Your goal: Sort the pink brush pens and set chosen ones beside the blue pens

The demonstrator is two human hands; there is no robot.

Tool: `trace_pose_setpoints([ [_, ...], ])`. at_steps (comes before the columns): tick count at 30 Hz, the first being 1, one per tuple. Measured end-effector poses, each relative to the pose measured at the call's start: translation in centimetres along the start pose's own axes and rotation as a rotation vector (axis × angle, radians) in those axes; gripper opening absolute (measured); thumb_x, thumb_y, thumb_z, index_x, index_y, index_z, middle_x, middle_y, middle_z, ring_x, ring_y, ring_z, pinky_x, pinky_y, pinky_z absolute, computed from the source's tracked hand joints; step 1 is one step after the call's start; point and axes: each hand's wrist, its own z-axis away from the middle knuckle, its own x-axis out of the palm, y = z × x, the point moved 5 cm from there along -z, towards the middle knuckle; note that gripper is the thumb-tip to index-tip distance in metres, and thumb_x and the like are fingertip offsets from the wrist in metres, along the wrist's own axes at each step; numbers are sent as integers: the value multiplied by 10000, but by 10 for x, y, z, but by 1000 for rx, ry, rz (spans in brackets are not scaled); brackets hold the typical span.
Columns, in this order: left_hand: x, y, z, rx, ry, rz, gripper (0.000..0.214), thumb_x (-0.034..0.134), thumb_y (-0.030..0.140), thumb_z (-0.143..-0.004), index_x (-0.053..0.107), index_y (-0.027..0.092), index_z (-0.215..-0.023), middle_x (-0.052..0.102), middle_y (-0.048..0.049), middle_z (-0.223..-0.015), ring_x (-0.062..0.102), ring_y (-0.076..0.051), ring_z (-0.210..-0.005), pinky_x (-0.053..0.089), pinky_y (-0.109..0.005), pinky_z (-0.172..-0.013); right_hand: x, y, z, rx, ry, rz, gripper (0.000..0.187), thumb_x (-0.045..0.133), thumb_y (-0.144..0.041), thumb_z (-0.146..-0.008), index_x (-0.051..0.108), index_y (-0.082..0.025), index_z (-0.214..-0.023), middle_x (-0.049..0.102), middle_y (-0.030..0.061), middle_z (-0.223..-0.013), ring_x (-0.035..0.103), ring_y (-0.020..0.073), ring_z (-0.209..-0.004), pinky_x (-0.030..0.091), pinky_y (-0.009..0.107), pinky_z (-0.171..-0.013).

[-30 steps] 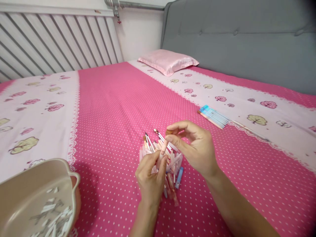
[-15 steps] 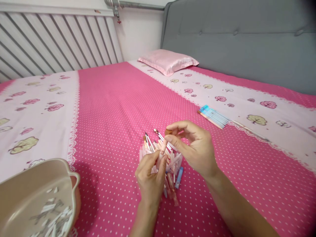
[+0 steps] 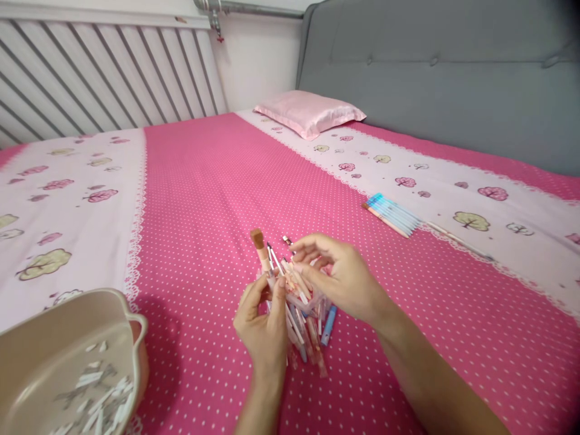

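Observation:
My left hand (image 3: 263, 323) is closed round a makeup brush (image 3: 264, 257). Its brown bristles point up, and the lower handle is hidden in the hand. To the right, my right hand (image 3: 338, 272) hovers over the pile with curled fingers; thumb and forefinger are apart and nothing shows between them. Below both hands lies a heap of brushes (image 3: 296, 281) with pale handles, some in thin clear or pinkish sleeves. A blue stick-like piece (image 3: 328, 326) lies at the heap's right edge.
A beige basin (image 3: 54, 320) at lower left holds small white and grey pieces. A row of blue-and-white brushes (image 3: 393, 212) lies on the bedspread (image 3: 203, 181) at right, beside a single thin brush (image 3: 457, 238). Farther back are a pink pillow (image 3: 308, 112) and grey headboard (image 3: 430, 90).
The left hand has moved left with the brush, now tilted left. My right hand has come off the brush's bristle end and shifted slightly left and down above the heap.

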Motion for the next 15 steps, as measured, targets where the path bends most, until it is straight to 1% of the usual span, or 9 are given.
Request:
trace_pose_setpoints([
  [3, -3, -1, 1, -11, 84, 32, 215, 701, 318, -747, 707, 192, -921, 692, -27, -824, 626, -140, -696, 523, -266, -645, 17, 11, 4, 85, -262, 82, 265, 651, -155, -769, 629, -212, -1027, 704, 51, -945, 675, 173, -834, 551, 296, -701],
  [4, -4, 0, 2, -8, 111, 38, 209, 701, 319, -748, 700, 190, -912, 692, -30, -840, 634, -144, -717, 527, -270, -662, 23, 14, 6, 97, -325, 99, 300, 673, -145, -748, 627, -208, -1038, 710, 60, -947, 681, 185, -837, 555, 303, -698],
  [6, -6, 1, 2, -7, 161, 38, 201, 702, 322, -746, 687, 183, -890, 690, -33, -854, 643, -149, -737, 532, -271, -674, 32, 19, 9, 100, -401, 106, 337, 699, -128, -717, 621, -201, -1037, 720, 65, -923, 690, 200, -823, 559, 304, -679],
  [10, -8, 3, 2, -17, 204, 45, 207, 701, 330, -745, 670, 170, -874, 683, -32, -837, 640, -139, -699, 535, -253, -636, 45, 26, 11, 132, -465, 16, 231, 644, -101, -754, 614, -189, -966, 728, 43, -821, 697, 182, -763, 553, 286, -663],
  [13, -9, 5, 2, -27, 216, 57, 216, 710, 332, -737, 667, 168, -871, 679, -24, -815, 626, -126, -667, 529, -238, -606, 47, 28, 10, 171, -459, -73, 156, 633, -107, -766, 617, -187, -899, 725, 37, -800, 691, 168, -731, 544, 272, -644],
  [15, -10, 6, 3, -25, 228, 58, 211, 713, 332, -736, 664, 169, -861, 680, -20, -806, 617, -119, -652, 522, -229, -589, 46, 30, 8, 196, -455, -91, 117, 651, -138, -761, 621, -182, -866, 720, 37, -808, 682, 163, -733, 537, 269, -650],
])
